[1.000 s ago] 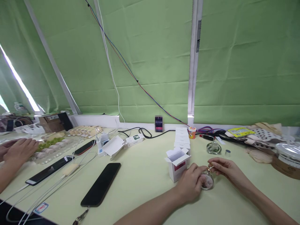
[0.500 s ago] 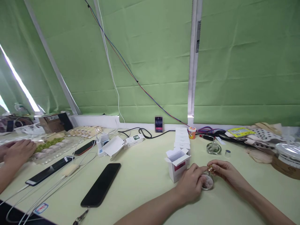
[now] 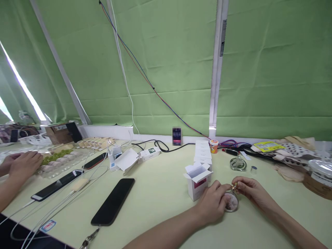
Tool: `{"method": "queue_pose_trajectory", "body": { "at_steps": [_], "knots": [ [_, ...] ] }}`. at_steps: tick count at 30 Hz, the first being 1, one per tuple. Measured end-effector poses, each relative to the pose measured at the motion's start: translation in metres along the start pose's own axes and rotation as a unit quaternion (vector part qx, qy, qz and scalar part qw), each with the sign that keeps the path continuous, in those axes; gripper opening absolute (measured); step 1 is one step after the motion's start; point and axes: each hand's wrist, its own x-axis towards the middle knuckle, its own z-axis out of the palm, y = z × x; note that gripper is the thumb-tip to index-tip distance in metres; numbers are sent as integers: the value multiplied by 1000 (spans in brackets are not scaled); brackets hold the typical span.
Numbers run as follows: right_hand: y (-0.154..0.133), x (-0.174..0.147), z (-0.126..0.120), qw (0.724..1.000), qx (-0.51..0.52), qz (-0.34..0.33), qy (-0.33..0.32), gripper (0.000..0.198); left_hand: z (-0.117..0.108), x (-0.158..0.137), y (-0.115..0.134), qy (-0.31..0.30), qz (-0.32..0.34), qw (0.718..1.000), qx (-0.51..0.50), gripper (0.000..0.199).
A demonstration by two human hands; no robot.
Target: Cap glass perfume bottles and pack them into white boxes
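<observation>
My left hand (image 3: 214, 200) is closed around the side of a small round glass bottle (image 3: 231, 203), which looks like a perfume bottle. At the bottle's neck, the fingertips of my right hand (image 3: 247, 188) pinch a gold-coloured neck piece (image 3: 234, 187). Just left of my left hand stands a white carton (image 3: 196, 188) with its top flaps open and a dark red patch on its front. Beyond my hands, a second round glass bottle (image 3: 238, 164) lies on the table, with a small silver cap (image 3: 253, 169) beside it.
White boxes (image 3: 203, 148) stand in a row behind the open carton, near an orange tub (image 3: 214, 146). A black phone (image 3: 113, 201) and white cables lie to the left. Another person's hands (image 3: 24, 165) rest by a tray (image 3: 55, 169) at far left. A round lidded container (image 3: 320, 181) sits at right.
The view has shifted slightly. My left hand still holds the bottle, and my right fingers remain at its gold neck piece with only a slight change of pose.
</observation>
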Motion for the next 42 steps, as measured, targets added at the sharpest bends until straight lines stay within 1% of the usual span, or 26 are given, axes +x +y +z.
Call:
{"method": "queue_pose_trajectory", "body": {
  "at_steps": [7,10,14,18,23,30,36,39,42],
  "knots": [
    [0,1,-1,1000,10,-21,-12,30,0,0,1,4,3,1000,6,37],
    [-5,0,-1,998,-36,-49,-6,30,-1,0,1,5,4,1000,5,38],
    [-17,-2,-1,988,-120,-96,-10,27,-1,0,1,1,1,1000,10,38],
    [-24,-4,-2,982,-148,-114,-32,22,-1,0,0,0,-3,1000,7,37],
    [-22,-2,-7,975,-178,-127,-39,18,1,0,-1,-2,-9,1000,-16,37],
    [-28,-7,-6,955,-253,-153,-36,17,2,0,-2,-18,-10,1000,-2,39],
    [-29,-9,-2,944,-300,-130,-36,22,1,-1,0,-24,-12,1000,15,38],
    [-28,-10,-3,929,-343,-130,-47,28,0,-2,1,-29,-8,999,28,39],
    [-27,-9,-4,905,-394,-150,-54,36,-1,-2,2,-34,-3,998,46,39]
  ]
}}
